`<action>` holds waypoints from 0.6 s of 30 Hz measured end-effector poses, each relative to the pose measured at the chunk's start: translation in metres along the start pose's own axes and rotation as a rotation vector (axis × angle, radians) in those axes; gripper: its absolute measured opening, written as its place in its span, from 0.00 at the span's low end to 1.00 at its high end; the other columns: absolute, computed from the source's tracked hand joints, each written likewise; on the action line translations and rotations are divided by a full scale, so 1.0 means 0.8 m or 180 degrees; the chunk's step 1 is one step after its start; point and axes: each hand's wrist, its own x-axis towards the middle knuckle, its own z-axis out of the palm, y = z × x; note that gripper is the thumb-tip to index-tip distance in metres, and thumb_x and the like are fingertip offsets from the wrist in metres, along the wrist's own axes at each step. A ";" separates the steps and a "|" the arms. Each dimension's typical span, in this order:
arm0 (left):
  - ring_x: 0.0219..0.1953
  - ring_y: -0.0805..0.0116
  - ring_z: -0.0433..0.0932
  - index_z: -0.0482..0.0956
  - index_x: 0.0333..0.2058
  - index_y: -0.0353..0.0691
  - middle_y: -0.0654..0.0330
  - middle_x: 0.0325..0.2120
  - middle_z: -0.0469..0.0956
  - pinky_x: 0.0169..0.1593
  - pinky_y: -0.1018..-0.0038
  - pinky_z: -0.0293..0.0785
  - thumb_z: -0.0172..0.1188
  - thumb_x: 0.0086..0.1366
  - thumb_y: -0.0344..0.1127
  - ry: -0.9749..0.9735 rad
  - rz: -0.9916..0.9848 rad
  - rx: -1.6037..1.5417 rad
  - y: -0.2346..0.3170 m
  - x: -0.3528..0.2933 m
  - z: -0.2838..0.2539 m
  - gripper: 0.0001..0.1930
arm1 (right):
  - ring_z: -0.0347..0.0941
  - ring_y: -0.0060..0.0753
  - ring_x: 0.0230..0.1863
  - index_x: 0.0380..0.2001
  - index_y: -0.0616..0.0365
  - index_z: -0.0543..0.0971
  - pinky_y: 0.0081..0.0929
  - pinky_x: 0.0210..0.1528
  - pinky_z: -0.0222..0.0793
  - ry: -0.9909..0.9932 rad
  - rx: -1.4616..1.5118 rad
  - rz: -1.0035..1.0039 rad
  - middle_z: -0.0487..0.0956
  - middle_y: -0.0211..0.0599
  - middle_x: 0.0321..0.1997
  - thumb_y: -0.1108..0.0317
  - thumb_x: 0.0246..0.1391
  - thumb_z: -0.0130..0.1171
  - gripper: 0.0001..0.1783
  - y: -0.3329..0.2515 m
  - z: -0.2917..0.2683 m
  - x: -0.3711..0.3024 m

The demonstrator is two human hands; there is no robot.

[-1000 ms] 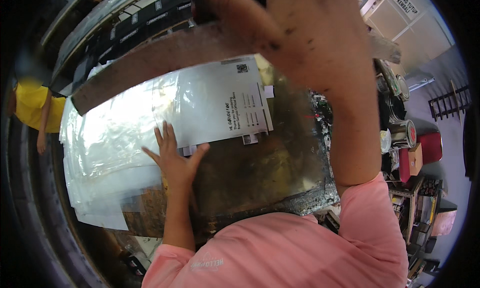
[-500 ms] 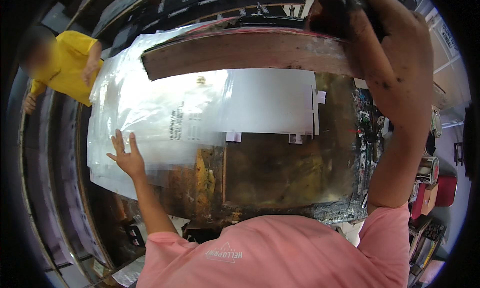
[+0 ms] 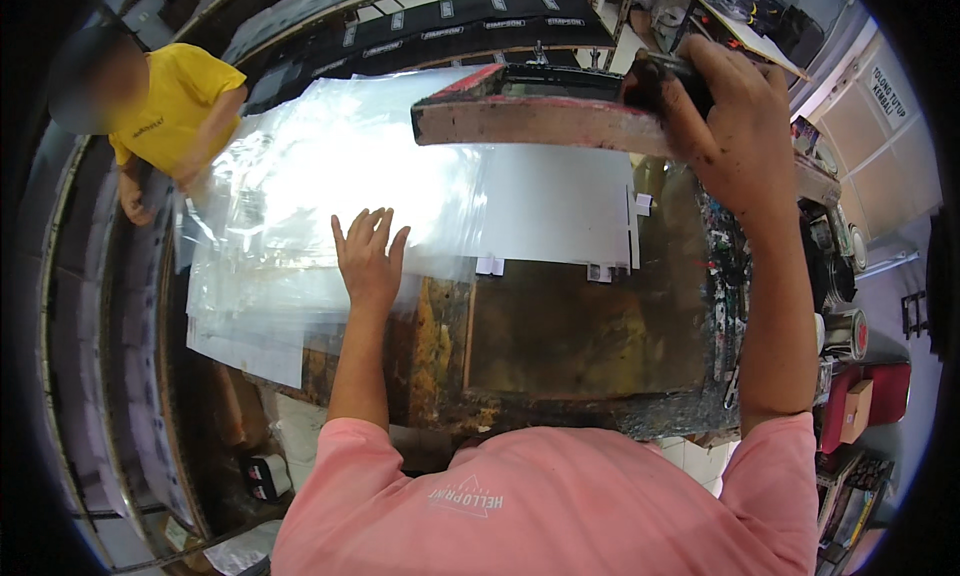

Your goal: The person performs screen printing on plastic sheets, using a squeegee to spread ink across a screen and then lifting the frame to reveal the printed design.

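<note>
We have the left hand (image 3: 370,264) empty, fingers spread, nearest the plastic (image 3: 300,176) at its 11 o'clock, contact unclear; right hand (image 3: 735,126) clenches a dark block (image 3: 665,82) by the frame (image 3: 540,124), frame hold unclear. Sheet (image 3: 560,201) lies at the right hand's 8 o'clock, long axis 9-to-3. We count one frame, block, sheet, three tabs (image 3: 643,204); plastic uncountable.

The film (image 3: 300,171) I saw was clear plastic, wrinkled and glossy enough to glare; the white sheet (image 3: 560,196) looked like smooth, matt paper. The frame (image 3: 545,124) seemed wooden, paint-stained on top. The tabletop (image 3: 590,336) was dull and smooth mid-way, rough and crusted at its edge. The tin (image 3: 848,334) gleamed like metal.
</note>
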 end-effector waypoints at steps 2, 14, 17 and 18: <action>0.66 0.54 0.75 0.85 0.56 0.41 0.56 0.56 0.83 0.80 0.43 0.45 0.64 0.74 0.46 -0.0197 -0.0045 0.0143 -0.002 0.001 0.001 0.19 | 0.80 0.52 0.47 0.45 0.58 0.82 0.48 0.54 0.63 -0.0017 -0.0074 0.0029 0.84 0.46 0.40 0.47 0.63 0.63 0.23 -0.006 -0.003 -0.003; 0.73 0.48 0.68 0.78 0.66 0.41 0.50 0.70 0.72 0.79 0.38 0.41 0.47 0.79 0.60 -0.1599 0.0093 0.0084 0.020 0.013 0.041 0.32 | 0.77 0.61 0.48 0.52 0.59 0.82 0.43 0.58 0.64 -0.0011 -0.0192 0.0039 0.84 0.54 0.45 0.50 0.65 0.58 0.24 0.012 -0.001 0.014; 0.71 0.40 0.68 0.77 0.65 0.37 0.43 0.70 0.71 0.77 0.34 0.45 0.50 0.77 0.62 -0.1362 0.0563 -0.0478 0.124 0.019 0.066 0.34 | 0.78 0.58 0.44 0.44 0.60 0.81 0.44 0.54 0.64 -0.0202 -0.0090 0.0242 0.83 0.51 0.39 0.49 0.62 0.60 0.23 0.002 -0.015 0.022; 0.71 0.38 0.67 0.77 0.65 0.35 0.40 0.69 0.71 0.76 0.33 0.46 0.51 0.76 0.62 -0.1303 0.0674 -0.0682 0.154 0.019 0.076 0.35 | 0.77 0.54 0.40 0.37 0.60 0.78 0.45 0.51 0.63 -0.0265 -0.0025 0.0324 0.80 0.50 0.34 0.48 0.60 0.61 0.22 -0.011 -0.020 0.024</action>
